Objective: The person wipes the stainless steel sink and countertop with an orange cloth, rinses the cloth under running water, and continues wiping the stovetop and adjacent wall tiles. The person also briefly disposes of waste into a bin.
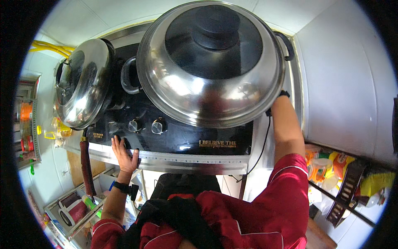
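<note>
My left hand [125,157] lies palm down on the front left edge of a black glass gas cooktop [183,140], thumb apart from the fingers, holding nothing. Two silver control knobs [145,126] sit just beyond it. To the right, my right forearm [286,124] reaches past the rim of a large wok with a domed steel lid [186,99]. My right hand is hidden behind that rim, so its grip does not show. The lid has a dark glass centre and a black knob [217,28]. A black loop handle [129,76] projects from the wok's left side.
A second pan with a steel and glass lid [96,87] stands at left, its wooden handle [87,165] jutting past the counter edge. A black cable [266,143] hangs near my right arm. White walls [335,77] border the cooktop. Shelved packages [342,162] are low on the right.
</note>
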A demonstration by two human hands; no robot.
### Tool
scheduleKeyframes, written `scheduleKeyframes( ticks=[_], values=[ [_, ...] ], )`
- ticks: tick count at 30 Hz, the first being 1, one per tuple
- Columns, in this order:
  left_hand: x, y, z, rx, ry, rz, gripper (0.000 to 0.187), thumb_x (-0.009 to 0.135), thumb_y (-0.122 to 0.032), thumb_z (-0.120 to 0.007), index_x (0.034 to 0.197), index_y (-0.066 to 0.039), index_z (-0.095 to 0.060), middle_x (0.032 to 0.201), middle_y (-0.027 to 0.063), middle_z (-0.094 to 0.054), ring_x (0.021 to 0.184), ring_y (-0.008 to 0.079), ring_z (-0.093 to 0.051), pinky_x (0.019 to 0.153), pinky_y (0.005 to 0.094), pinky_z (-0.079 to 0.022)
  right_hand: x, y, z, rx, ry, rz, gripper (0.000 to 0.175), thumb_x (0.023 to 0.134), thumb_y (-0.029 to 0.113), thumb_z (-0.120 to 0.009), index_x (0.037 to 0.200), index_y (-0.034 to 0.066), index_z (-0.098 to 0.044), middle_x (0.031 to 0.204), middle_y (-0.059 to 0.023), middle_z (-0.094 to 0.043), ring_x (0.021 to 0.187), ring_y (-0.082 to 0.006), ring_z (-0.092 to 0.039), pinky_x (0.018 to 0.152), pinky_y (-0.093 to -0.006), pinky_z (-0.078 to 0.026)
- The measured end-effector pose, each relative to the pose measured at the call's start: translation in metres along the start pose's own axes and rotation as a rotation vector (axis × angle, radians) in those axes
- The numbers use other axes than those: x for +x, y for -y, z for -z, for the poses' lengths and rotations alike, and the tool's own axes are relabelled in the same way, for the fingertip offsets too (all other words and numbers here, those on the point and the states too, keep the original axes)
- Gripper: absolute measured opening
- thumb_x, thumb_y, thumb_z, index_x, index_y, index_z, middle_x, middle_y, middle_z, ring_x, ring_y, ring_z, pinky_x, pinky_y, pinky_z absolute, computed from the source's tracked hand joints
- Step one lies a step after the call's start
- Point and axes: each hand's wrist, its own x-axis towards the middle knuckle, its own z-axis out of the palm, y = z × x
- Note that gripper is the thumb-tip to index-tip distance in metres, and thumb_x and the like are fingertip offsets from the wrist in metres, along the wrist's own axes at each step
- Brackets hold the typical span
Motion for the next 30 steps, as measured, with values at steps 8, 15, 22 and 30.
scheduleKeyframes(
  ticks=[8,15,22,30],
  values=[
    [0.002,-0.003,0.002,0.025,0.04,0.023,0.069,0.081,-0.038,-0.06,0.131,0.004,-0.037,0.146,0.0311,-0.024,0.134,0.0501,-0.02,0.11,0.0557,-0.015,0.061,-0.035,0.004,0.025,-0.042,-0.043,0.053,0.094,0.04,-0.044,0.14,0.0142,-0.039,0.147,-0.0148,-0.033,0.136,-0.0335,-0.029,0.11,-0.0436,-0.025],
    [0.003,-0.002,0.001,0.04,0.043,0.004,0.07,0.081,-0.039,-0.06,0.131,0.004,-0.037,0.146,0.0304,-0.024,0.135,0.0483,-0.02,0.11,0.0548,-0.015,0.04,-0.036,0.003,0.021,-0.036,-0.031,0.051,0.094,0.04,-0.042,0.139,0.0142,-0.041,0.146,-0.0156,-0.034,0.135,-0.0341,-0.031,0.109,-0.0435,-0.027],
    [-0.001,0.002,-0.001,-0.001,-0.007,0.02,0.069,0.079,-0.036,-0.064,0.13,0.003,-0.041,0.145,0.0298,-0.026,0.136,0.0467,-0.02,0.11,0.0547,-0.016,-0.02,0.012,0.012,0.011,-0.039,-0.029,0.05,0.095,0.039,-0.041,0.138,0.0143,-0.043,0.145,-0.0164,-0.036,0.133,-0.0346,-0.033,0.109,-0.0435,-0.028],
    [-0.009,0.009,-0.007,0.015,-0.085,-0.01,0.074,0.078,-0.044,-0.065,0.13,0.004,-0.043,0.143,0.0305,-0.028,0.135,0.0472,-0.022,0.109,0.0568,-0.017,-0.119,0.068,-0.027,-0.121,-0.022,0.063,0.051,0.096,0.031,-0.04,0.14,0.0069,-0.037,0.148,-0.0239,-0.026,0.136,-0.0397,-0.026,0.113,-0.0442,-0.023]
  ],
)
